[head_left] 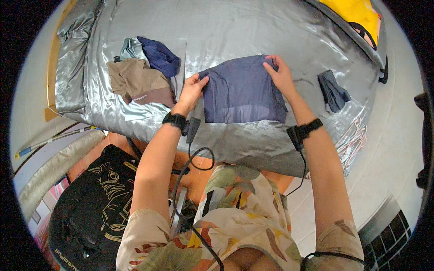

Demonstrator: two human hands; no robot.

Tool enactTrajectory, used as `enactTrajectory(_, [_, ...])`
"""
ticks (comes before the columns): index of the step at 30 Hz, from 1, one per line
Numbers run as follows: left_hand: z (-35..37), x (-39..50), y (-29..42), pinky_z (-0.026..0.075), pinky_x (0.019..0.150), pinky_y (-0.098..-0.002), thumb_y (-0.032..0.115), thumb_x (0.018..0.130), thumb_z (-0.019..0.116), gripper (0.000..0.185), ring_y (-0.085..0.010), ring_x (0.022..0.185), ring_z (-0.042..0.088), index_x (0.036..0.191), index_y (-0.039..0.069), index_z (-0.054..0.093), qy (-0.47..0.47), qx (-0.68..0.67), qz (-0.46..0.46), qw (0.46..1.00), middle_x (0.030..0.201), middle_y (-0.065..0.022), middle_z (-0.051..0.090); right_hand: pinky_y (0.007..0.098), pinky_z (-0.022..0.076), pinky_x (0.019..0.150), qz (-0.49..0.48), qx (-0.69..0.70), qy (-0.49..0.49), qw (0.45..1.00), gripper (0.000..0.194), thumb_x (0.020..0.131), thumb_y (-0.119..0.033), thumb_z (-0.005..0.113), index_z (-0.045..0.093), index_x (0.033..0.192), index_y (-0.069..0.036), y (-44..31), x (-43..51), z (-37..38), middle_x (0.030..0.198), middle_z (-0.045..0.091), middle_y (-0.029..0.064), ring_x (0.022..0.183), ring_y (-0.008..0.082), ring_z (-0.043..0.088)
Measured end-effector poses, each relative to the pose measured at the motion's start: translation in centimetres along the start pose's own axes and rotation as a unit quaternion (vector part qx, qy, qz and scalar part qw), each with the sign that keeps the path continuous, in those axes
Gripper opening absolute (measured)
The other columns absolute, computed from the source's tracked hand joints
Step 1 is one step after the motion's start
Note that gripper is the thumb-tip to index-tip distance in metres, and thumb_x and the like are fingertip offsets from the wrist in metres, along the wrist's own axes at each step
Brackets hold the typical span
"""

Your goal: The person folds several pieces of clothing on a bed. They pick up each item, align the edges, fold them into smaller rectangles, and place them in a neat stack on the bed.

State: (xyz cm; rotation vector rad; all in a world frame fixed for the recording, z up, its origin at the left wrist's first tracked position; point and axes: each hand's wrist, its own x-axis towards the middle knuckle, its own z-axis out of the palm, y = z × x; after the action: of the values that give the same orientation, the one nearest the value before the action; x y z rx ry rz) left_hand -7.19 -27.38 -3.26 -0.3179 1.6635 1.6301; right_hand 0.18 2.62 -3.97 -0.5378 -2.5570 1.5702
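Observation:
A dark blue garment (240,91), which looks like a pair of shorts, is spread on a shiny grey bedspread (237,30). My left hand (192,88) pinches its upper left corner between thumb and fingers. At the upper right corner, my right hand (279,73) holds the fabric with thumb and fingertips. The cloth hangs fairly flat between both hands, with light creases and its lower edge towards me. Left of it lies a loose pile with brown boxer briefs (139,79), a navy garment (161,56) and pale satin cloth (142,111).
A small folded dark garment (333,90) lies to the right. Several wire hangers (352,142) rest at the bed's right corner. Yellow fabric (356,17) is at the far right. A black printed bag or cover (98,200) stands lower left. Cables (178,184) run from both wrist straps.

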Motion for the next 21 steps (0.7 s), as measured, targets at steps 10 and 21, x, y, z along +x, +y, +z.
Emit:
enactTrajectory(10, [-0.4,2.1,-2.6,0.045,0.065,-0.0255,0.017,0.092,0.064,0.017,-0.0090,0.072,0.055,0.099,0.001,0.063,0.082,0.069,0.105,0.989,0.085,-0.0010,0.065,0.0415,0.0491,0.072,0.024,-0.113,0.099,0.988,0.023,0.095,-0.023,0.057,0.056,0.102,-0.001,3.0,2.6,1.9,0.091,0.065,0.0209,0.083,0.0369,0.064])
enactTrajectory(21, [1.6,2.2,-2.0,0.048,0.075,-0.0376,0.013,0.081,0.072,0.028,-0.0329,0.082,0.058,0.098,-0.007,0.059,0.184,0.364,0.218,0.887,0.089,-0.0198,0.058,0.0485,0.0486,0.072,0.063,-0.214,0.155,0.962,0.020,0.096,-0.021,0.052,0.053,0.105,-0.004,1.2,2.6,1.5,0.096,0.064,0.0230,0.087,0.0435,0.062])
